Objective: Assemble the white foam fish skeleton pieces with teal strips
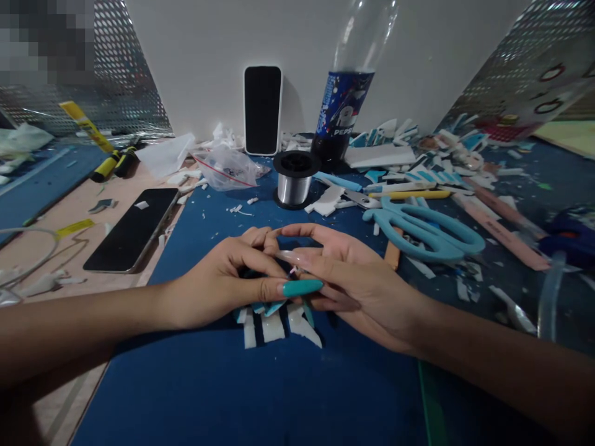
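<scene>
My left hand (227, 275) and my right hand (360, 269) meet over the middle of the blue mat (279, 396). The fingers of both are bent together in a pinch, and their tips touch or overlap. A long teal nail (302, 288) shows on my left thumb. Something tiny and pale seems to be between the fingertips, but it is too small and covered to name. Just below the hands are white and blue foam pieces (273, 327), cut in strips and a pointed shape; the fingers hide their upper part.
Behind the hands stand a wire spool (295, 186), a propped phone (263, 111) and a Pepsi bottle (341, 114). Blue scissors (425, 229) lie right among foam scraps (385, 158). Another phone (134, 229) lies left, near yellow-and-black tubes (106, 166) and a plastic bag (230, 167).
</scene>
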`<state>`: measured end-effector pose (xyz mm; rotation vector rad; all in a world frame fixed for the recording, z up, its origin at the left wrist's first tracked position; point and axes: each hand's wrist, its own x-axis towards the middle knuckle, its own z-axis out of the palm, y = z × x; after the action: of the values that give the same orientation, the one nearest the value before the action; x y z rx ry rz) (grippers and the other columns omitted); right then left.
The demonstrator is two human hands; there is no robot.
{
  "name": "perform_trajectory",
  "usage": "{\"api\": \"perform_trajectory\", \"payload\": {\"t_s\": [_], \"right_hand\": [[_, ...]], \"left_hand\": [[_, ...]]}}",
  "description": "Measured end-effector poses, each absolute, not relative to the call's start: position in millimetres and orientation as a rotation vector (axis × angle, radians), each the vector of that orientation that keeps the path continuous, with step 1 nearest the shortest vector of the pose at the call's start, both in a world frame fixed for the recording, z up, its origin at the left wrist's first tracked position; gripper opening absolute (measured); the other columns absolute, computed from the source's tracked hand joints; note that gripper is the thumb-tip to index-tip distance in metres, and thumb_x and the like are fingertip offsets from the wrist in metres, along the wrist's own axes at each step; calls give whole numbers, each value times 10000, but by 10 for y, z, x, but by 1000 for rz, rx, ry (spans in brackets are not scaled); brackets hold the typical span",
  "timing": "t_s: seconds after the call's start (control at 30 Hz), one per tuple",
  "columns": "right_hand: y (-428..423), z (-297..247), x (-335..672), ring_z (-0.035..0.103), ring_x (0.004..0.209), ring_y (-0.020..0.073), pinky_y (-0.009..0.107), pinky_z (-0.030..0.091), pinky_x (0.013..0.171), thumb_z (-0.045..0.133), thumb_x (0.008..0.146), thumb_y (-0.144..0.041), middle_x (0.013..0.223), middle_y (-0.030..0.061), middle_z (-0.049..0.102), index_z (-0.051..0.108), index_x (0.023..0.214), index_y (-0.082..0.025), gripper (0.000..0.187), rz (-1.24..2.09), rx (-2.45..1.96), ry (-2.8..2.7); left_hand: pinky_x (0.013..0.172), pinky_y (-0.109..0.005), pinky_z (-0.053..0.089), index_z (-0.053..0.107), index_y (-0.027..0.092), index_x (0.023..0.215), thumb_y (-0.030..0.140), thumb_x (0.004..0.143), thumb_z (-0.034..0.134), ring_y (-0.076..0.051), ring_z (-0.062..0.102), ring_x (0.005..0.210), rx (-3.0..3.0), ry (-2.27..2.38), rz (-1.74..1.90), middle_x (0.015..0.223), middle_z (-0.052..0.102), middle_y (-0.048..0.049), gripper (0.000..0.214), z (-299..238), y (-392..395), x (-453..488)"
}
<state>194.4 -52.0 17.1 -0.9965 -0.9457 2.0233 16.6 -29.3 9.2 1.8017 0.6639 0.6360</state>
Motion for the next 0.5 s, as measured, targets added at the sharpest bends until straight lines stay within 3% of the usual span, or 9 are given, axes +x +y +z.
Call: {"api": "perform_trajectory", "payload": {"t_s": [0.27, 0.43, 0.5], "right_hand": [[-516, 170, 1962, 609, 555, 42, 101, 481, 460, 594, 858, -207, 799, 0, 625, 455, 1107, -179, 287, 2051, -950, -937], [-522, 156, 1969, 617, 579, 51, 95, 476, 463, 586, 865, -211, 754, -2, 632, 472, 1104, -186, 266, 2048, -946, -962], [-518, 147, 1969, 598, 545, 48, 98, 471, 461, 583, 868, -221, 637, -33, 593, 485, 1106, -194, 259, 2047, -957, -974]], "left_hand": [[868, -325, 365, 707, 166, 650, 138, 784, 618, -117, 431, 752, 1790, 657, 615, 614, 481, 14, 163, 77, -293, 158], [852, -297, 385, 726, 162, 704, 138, 780, 627, -111, 457, 772, 1758, 632, 631, 649, 543, 4, 127, 57, -290, 156], [847, -296, 391, 730, 164, 714, 150, 776, 636, -111, 464, 764, 1766, 631, 639, 636, 554, 4, 114, 50, -289, 153]]}}
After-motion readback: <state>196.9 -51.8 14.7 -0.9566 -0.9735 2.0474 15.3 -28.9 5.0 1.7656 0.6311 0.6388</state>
